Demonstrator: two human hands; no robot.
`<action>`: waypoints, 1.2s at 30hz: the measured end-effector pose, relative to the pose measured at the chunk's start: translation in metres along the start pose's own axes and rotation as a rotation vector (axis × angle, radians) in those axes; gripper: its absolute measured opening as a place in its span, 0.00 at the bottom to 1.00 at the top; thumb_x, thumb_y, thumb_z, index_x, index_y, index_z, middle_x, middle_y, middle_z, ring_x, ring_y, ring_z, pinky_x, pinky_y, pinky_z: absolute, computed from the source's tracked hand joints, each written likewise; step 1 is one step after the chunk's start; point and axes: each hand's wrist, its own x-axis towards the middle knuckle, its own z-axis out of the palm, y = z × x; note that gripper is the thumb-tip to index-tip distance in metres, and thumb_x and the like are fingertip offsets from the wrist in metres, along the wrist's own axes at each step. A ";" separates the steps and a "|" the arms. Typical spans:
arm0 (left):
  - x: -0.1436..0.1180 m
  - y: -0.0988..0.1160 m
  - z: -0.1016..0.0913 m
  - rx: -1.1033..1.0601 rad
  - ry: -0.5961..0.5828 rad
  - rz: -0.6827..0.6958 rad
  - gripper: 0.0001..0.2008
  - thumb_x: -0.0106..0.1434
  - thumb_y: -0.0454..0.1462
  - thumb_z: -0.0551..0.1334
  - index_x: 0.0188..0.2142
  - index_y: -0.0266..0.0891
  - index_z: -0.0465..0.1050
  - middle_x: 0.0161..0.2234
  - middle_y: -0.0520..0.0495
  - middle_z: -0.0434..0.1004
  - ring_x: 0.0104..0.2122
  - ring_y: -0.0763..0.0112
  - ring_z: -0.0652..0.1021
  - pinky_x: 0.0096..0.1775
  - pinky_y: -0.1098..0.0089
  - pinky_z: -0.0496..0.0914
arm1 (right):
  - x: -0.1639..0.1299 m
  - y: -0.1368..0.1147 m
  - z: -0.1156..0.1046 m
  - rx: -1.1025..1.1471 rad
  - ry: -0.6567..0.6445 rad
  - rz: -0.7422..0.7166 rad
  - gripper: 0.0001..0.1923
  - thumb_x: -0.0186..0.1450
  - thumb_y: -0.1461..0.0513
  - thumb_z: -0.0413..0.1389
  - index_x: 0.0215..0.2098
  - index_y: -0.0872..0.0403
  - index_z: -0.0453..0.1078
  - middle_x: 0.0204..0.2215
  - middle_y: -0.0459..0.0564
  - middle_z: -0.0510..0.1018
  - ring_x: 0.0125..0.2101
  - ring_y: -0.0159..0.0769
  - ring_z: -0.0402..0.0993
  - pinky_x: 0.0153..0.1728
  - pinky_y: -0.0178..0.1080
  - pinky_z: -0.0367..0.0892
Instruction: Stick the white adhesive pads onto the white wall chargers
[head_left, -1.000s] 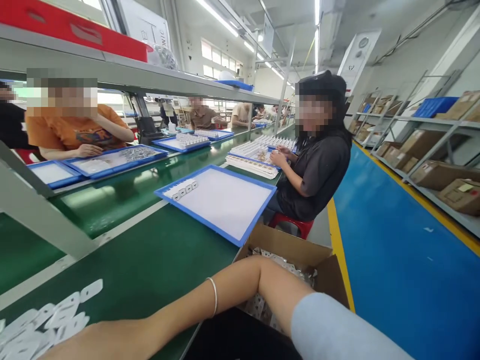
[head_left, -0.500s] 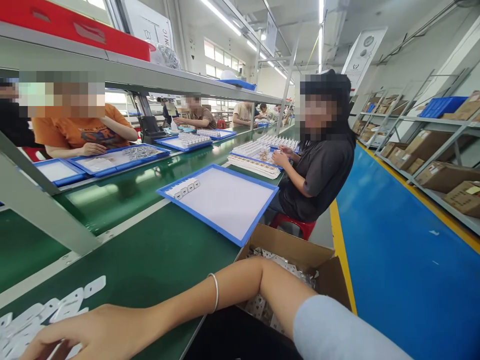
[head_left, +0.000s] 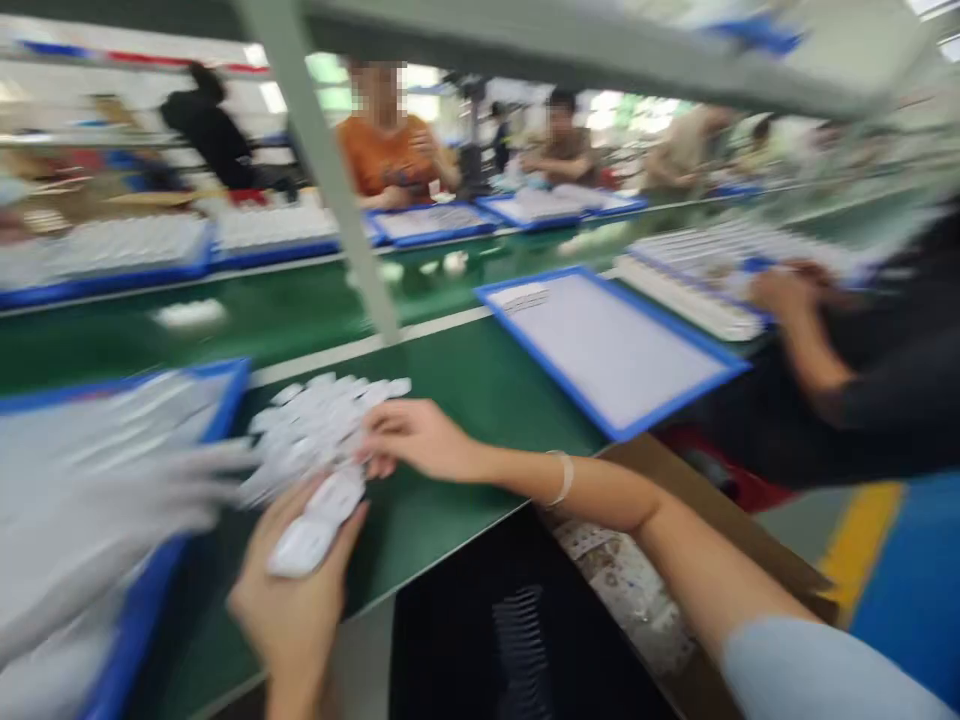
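Observation:
My left hand (head_left: 296, 590) is closed around a short row of white plastic covers (head_left: 319, 525), which rest between thumb and fingers just above the bench edge. At the far end of that row is my right hand (head_left: 412, 437), its fingers curled in a pinch. What lies between those fingertips is hidden and smeared by motion. Right behind both hands, a heap of loose white plastic covers (head_left: 307, 420) lies on the green bench (head_left: 442, 375).
A white-gloved hand (head_left: 150, 490) of another person reaches in over a blue-rimmed tray (head_left: 240, 385) at left. A second blue-rimmed tray (head_left: 622, 350) holds a few covers. An open carton (head_left: 720, 530) stands below, near a co-worker's hands (head_left: 787, 290). A metal post (head_left: 322, 150) rises behind.
The view has swung left and down. My left hand has come into view with covers in it. My right hand, earlier over the heap, is now beside the left hand.

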 end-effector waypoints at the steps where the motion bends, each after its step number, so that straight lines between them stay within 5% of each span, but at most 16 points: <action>1: -0.006 -0.005 -0.005 0.027 0.002 -0.003 0.19 0.52 0.44 0.74 0.45 0.50 0.81 0.46 0.50 0.82 0.48 0.52 0.80 0.58 0.47 0.72 | -0.006 -0.002 0.001 -0.006 0.027 0.000 0.07 0.58 0.61 0.66 0.31 0.55 0.74 0.22 0.42 0.77 0.22 0.28 0.73 0.26 0.33 0.71; 3: -0.012 -0.012 -0.010 0.032 -0.037 0.015 0.20 0.54 0.40 0.74 0.46 0.42 0.80 0.48 0.44 0.82 0.50 0.56 0.80 0.57 0.52 0.73 | -0.014 -0.002 0.000 0.002 0.052 0.030 0.10 0.58 0.60 0.66 0.36 0.55 0.73 0.23 0.44 0.79 0.21 0.30 0.74 0.25 0.35 0.71; 8: -0.017 -0.007 -0.006 -0.038 -0.061 0.014 0.20 0.55 0.37 0.74 0.48 0.42 0.80 0.48 0.42 0.82 0.52 0.60 0.79 0.56 0.57 0.74 | -0.024 -0.002 0.000 -0.015 0.044 0.039 0.16 0.60 0.59 0.66 0.45 0.56 0.73 0.24 0.46 0.81 0.22 0.32 0.76 0.25 0.35 0.72; 15: -0.018 0.001 -0.013 0.064 -0.055 0.155 0.17 0.60 0.33 0.70 0.49 0.40 0.77 0.50 0.41 0.80 0.51 0.63 0.80 0.54 0.62 0.76 | -0.024 -0.002 -0.002 -0.134 0.127 0.017 0.15 0.61 0.59 0.64 0.44 0.53 0.70 0.24 0.43 0.80 0.21 0.30 0.73 0.23 0.34 0.69; 18: -0.014 0.013 -0.020 0.453 -0.269 0.381 0.18 0.64 0.26 0.59 0.52 0.36 0.74 0.53 0.39 0.78 0.53 0.61 0.79 0.55 0.61 0.76 | -0.022 -0.001 -0.005 -0.193 0.172 0.001 0.13 0.61 0.61 0.64 0.43 0.53 0.71 0.23 0.42 0.79 0.21 0.30 0.73 0.23 0.34 0.68; 21: -0.015 0.031 -0.011 1.096 -0.533 0.607 0.17 0.61 0.22 0.56 0.47 0.28 0.77 0.48 0.33 0.79 0.48 0.52 0.82 0.53 0.53 0.77 | -0.023 -0.007 -0.007 -0.227 0.207 -0.049 0.11 0.62 0.62 0.63 0.43 0.52 0.72 0.24 0.43 0.79 0.22 0.30 0.73 0.24 0.35 0.69; 25: -0.027 0.044 0.019 1.782 -0.708 0.996 0.22 0.50 0.18 0.63 0.44 0.28 0.79 0.42 0.36 0.81 0.42 0.52 0.83 0.51 0.50 0.80 | -0.025 -0.017 -0.010 -0.270 0.259 -0.139 0.10 0.62 0.62 0.62 0.43 0.51 0.72 0.25 0.44 0.78 0.22 0.31 0.73 0.24 0.35 0.69; 29: -0.039 0.045 0.036 2.076 -0.780 1.222 0.29 0.46 0.18 0.65 0.47 0.35 0.79 0.40 0.43 0.82 0.38 0.56 0.82 0.47 0.49 0.82 | -0.025 -0.018 -0.014 -0.272 0.278 -0.162 0.10 0.63 0.62 0.62 0.43 0.51 0.73 0.26 0.44 0.78 0.22 0.31 0.73 0.25 0.36 0.69; 32: -0.036 0.052 0.036 2.002 -0.821 1.133 0.28 0.47 0.18 0.64 0.47 0.36 0.79 0.41 0.45 0.81 0.40 0.58 0.81 0.49 0.51 0.81 | -0.025 -0.017 -0.014 -0.194 0.278 -0.138 0.10 0.61 0.63 0.63 0.42 0.51 0.74 0.25 0.45 0.79 0.22 0.31 0.72 0.24 0.36 0.68; 36: 0.007 0.074 0.007 1.492 -0.968 0.615 0.15 0.55 0.19 0.60 0.37 0.33 0.79 0.36 0.42 0.78 0.34 0.62 0.81 0.43 0.58 0.80 | -0.025 -0.018 -0.015 -0.121 0.296 -0.158 0.10 0.59 0.66 0.64 0.39 0.52 0.75 0.23 0.48 0.79 0.20 0.32 0.72 0.23 0.37 0.66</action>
